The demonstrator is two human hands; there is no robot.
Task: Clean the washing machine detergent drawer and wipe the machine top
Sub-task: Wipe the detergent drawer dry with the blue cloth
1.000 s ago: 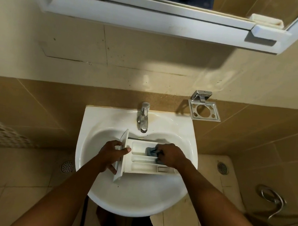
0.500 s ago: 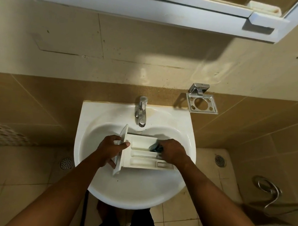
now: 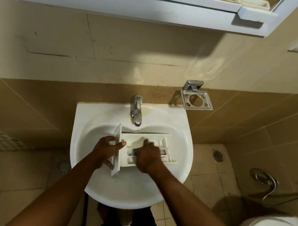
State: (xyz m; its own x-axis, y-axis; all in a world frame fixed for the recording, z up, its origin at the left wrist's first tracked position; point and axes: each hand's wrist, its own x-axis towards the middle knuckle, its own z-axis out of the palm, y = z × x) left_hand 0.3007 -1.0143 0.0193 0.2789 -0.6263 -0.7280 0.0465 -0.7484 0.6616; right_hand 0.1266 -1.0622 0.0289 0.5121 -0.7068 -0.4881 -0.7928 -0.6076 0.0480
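Beige bathroom tiles [image 3: 32, 109] are framing a white sink [image 3: 87, 116], where a person is working over the basin below a chrome tap [image 3: 136, 111] that is showing no stream of water; the detergent drawer [image 3: 137, 138], out of its machine, is lying across the bowl with its front panel [image 3: 118, 135] pointing to the left. The left hand [image 3: 107, 151] is clamping that panel, thumb over the inner face and fingers wrapped behind; the right hand [image 3: 148, 158] is reaching down into the middle compartments, knuckles up, and whether it is holding a cloth or anything else cannot be told. The drawer is looking white and mostly clean, its dividers and the small fittings at the right end plainly showing; scrubbing appears to be under way, with rinsing, refitting and the wipe of the machine top seemingly yet to come; no washing machine is appearing in view.
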